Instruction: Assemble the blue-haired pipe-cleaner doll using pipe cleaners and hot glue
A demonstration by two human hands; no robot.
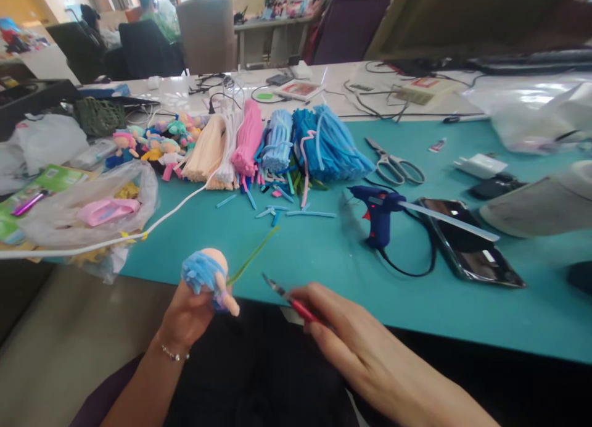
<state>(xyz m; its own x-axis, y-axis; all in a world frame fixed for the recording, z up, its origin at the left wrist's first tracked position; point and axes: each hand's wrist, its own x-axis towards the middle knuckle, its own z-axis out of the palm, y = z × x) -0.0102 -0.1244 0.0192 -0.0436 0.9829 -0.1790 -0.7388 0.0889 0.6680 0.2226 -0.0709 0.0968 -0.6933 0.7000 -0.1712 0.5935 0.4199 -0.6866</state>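
A small pipe-cleaner doll [206, 273] with blue hair and a peach head is gripped in my left hand [187, 313], just off the table's front edge. Its arm points down to the right, and a green pipe cleaner [254, 254] slants up beside it; whether that stem is joined to the doll I cannot tell. My right hand [340, 328] is closed around red-handled pliers or snips [300, 308], their narrow tip pointing left toward the doll without touching it. Short blue pipe-cleaner offcuts [275, 217] lie on the teal mat [314, 248] beyond.
Bundles of pipe cleaners [277, 143] stretch across the mat's back. Finished dolls [161, 140] and a plastic bag [92, 205] are at left. On the right lie scissors [395, 165], a blue glue gun [379, 214] with its cord, and a phone [472, 242]. A white cable [180, 206] crosses the left side.
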